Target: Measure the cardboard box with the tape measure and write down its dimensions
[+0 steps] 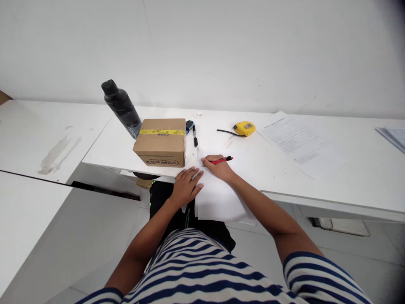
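A red pen [223, 160] with a black clip is pinched in my right hand [219, 167], its tip hidden by the fingers near the paper's upper left. White paper sheets [221, 200] lie under that hand and hang over the table's front edge. My left hand [187, 185] rests palm down with fingers spread, its fingertips at the left edge of the sheets. Just beyond it stands a closed cardboard box [158, 143] with yellow tape across its top.
A black bottle [123, 107] stands behind the box. Right of the box lie a black marker [195, 137] and a small blue object [189, 126]. Further right are a yellow tape measure [245, 128], a printed sheet [292, 137] and more papers [394, 137] on the white table [341, 181].
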Action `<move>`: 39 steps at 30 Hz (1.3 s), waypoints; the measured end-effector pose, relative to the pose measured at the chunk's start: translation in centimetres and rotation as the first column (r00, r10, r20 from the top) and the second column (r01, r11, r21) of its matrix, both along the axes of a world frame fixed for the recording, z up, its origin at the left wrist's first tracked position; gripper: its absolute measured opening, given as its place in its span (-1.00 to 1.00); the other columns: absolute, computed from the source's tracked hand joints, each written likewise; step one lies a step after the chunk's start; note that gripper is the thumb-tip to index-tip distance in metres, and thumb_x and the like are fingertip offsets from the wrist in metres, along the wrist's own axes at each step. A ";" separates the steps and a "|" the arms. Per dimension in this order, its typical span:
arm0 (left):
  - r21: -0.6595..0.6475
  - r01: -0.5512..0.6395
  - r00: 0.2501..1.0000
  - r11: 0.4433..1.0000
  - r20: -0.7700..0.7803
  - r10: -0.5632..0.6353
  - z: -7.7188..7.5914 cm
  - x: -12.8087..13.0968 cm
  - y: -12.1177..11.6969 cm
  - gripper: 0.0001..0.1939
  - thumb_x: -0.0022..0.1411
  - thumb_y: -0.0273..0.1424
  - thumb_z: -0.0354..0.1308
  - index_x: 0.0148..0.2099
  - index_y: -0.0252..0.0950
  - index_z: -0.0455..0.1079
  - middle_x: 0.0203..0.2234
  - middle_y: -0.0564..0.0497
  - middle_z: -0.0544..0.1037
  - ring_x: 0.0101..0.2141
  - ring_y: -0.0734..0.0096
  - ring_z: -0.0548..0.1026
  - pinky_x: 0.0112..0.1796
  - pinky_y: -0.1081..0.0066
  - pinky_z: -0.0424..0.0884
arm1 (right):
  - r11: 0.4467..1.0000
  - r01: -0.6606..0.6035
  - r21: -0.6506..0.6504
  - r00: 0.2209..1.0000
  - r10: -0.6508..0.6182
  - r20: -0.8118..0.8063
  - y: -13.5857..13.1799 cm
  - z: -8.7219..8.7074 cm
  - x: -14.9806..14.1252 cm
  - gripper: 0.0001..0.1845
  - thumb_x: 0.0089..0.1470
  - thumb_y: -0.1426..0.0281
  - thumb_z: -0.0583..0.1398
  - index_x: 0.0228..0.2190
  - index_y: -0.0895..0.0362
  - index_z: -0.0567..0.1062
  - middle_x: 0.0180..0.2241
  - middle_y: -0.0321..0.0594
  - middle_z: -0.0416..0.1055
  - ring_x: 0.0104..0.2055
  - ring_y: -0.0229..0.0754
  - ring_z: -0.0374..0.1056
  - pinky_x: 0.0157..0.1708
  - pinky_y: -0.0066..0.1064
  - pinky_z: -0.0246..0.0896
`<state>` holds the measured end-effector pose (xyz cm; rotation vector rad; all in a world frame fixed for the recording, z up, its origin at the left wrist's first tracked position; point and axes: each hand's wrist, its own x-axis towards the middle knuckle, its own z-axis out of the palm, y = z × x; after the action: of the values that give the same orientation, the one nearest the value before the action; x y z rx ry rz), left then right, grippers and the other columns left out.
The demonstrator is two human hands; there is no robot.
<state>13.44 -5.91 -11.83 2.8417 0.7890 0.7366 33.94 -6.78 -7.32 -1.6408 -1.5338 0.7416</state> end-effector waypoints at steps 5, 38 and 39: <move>0.025 0.002 1.000 1.000 0.016 -0.002 0.0 0.0 -0.1 -0.54 0.39 -0.21 0.01 0.26 -0.23 0.32 0.14 -0.12 0.48 0.22 0.20 0.34 0.22 0.17 0.14 | 1.000 0.011 0.018 1.000 -0.011 -0.009 -0.1 -0.2 -0.1 -0.55 0.17 0.08 0.09 -0.61 0.08 0.38 -0.55 -0.25 0.44 -0.42 -0.14 0.38 -0.37 -0.32 0.24; 0.005 -0.017 1.000 1.000 0.011 0.017 -0.3 0.1 -0.2 -0.54 0.38 -0.21 0.02 0.26 -0.20 0.32 0.15 -0.12 0.47 0.22 0.20 0.34 0.21 0.14 0.17 | 0.895 0.358 0.265 0.909 -0.399 0.117 0.5 -1.5 0.2 -0.68 0.20 0.16 0.07 -0.27 0.08 0.52 -0.27 -0.16 0.46 -0.25 -0.13 0.40 -0.21 -0.31 0.30; 0.003 -0.017 1.000 1.000 0.009 0.017 -0.3 0.1 -0.2 -0.54 0.38 -0.21 0.02 0.26 -0.20 0.32 0.15 -0.12 0.47 0.22 0.20 0.34 0.21 0.14 0.17 | 0.872 0.392 0.294 0.883 -0.446 0.145 0.7 -1.8 0.2 -0.67 0.19 0.19 0.06 -0.16 0.08 0.50 -0.18 -0.12 0.43 -0.21 -0.11 0.39 -0.21 -0.29 0.32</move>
<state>13.54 -6.07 -12.18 2.8359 0.8122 0.7528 34.11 -6.07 -9.16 -1.8068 -1.2737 0.1291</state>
